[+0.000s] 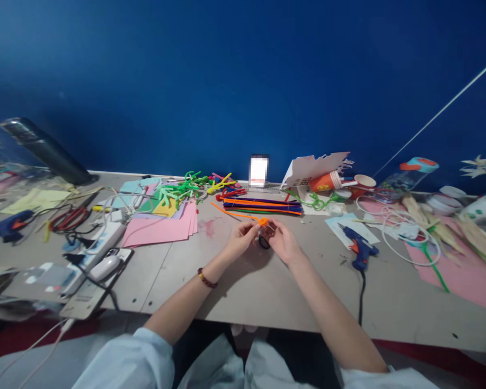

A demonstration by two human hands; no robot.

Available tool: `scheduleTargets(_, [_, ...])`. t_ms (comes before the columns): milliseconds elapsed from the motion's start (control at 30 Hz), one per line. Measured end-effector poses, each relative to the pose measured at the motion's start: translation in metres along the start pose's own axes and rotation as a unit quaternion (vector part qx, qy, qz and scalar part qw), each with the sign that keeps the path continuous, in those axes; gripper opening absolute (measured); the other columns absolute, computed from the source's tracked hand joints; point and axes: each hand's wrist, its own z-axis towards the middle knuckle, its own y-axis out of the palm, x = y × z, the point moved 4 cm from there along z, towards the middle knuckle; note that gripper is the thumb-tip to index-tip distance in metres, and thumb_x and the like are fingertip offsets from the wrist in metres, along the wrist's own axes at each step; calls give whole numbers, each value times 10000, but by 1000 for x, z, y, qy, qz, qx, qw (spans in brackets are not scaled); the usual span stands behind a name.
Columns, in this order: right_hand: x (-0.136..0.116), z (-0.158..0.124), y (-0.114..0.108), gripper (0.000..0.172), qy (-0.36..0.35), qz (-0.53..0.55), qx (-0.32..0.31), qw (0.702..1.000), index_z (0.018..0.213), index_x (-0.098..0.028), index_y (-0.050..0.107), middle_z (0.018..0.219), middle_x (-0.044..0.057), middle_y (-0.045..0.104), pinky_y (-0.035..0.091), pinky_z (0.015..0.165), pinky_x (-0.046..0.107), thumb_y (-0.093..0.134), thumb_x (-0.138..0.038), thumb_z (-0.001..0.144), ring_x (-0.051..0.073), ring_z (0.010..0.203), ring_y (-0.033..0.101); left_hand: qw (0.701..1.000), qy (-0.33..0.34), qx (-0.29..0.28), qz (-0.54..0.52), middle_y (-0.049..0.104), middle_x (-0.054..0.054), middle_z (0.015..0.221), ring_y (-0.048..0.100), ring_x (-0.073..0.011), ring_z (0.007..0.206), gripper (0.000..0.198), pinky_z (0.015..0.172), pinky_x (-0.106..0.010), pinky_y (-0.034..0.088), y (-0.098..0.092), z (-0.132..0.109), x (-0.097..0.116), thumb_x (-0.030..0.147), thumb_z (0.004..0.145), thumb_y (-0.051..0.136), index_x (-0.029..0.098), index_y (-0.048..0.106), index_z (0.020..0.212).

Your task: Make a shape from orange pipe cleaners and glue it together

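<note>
Both hands meet over the middle of the table around an orange pipe cleaner (263, 221). Its one end is bunched into a small coil between my fingertips, while a long straight tail runs off to the upper left. My left hand (242, 239) pinches it with thumb and forefinger. My right hand (282, 242) is closed at the coil from the other side; some of its fingertips are blurred. Just below the coil, between the hands, shows a dark ring-shaped item (263, 242), whose kind I cannot tell. Beyond the hands lies a bundle of purple, orange and green pipe cleaners (263, 206).
A phone (259, 172) stands against the blue wall. To the right lies a blue glue gun (362, 248) with its cord, near paper cups (326, 181). Pink paper sheets (157, 229), a power strip (101, 243) and a black bottle (48, 151) are at left.
</note>
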Motion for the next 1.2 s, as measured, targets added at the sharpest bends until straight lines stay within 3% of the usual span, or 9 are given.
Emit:
scheduleTargets(200, [-6, -3, 3, 229, -68, -76, 11, 995, 686, -202, 676, 687, -9, 654, 466, 621, 263, 815, -342, 569, 125, 648, 561, 984, 112, 54, 130, 584, -19, 691, 511, -94, 546, 309, 534, -216, 435, -6, -4, 6, 468, 791, 599, 170, 678, 782])
scheduleTargets(433, [2, -7, 10, 266, -20, -62, -37, 997, 755, -200, 686, 658, -28, 645, 479, 624, 245, 824, -355, 588, 100, 614, 558, 949, 205, 42, 234, 618, -59, 742, 537, -152, 695, 246, 690, -263, 442, -5, -11, 16, 392, 839, 551, 201, 704, 818])
scheduleTargets(633, [12, -8, 10, 265, 35, 7, -51, 998, 761, -213, 659, 692, -34, 664, 502, 651, 235, 829, -336, 600, 98, 621, 584, 945, 207, 40, 251, 616, -78, 754, 539, -174, 733, 273, 719, -286, 449, -5, -13, 12, 420, 839, 537, 203, 703, 826])
scheduleTargets(967, [12, -11, 13, 275, 6, -22, -56, 998, 746, -212, 658, 683, -41, 650, 472, 637, 223, 835, -355, 591, 90, 628, 572, 946, 212, 41, 240, 615, -77, 779, 548, -164, 718, 236, 705, -274, 449, -3, -17, 11, 400, 833, 555, 213, 696, 812])
scheduleTargets(1200, [14, -8, 10, 306, 5, -21, -40, 999, 720, -204, 664, 681, -42, 643, 478, 645, 208, 855, -372, 550, 79, 630, 565, 932, 236, 38, 272, 600, -74, 733, 530, -157, 679, 239, 670, -275, 435, -2, -16, 8, 355, 868, 508, 208, 679, 789])
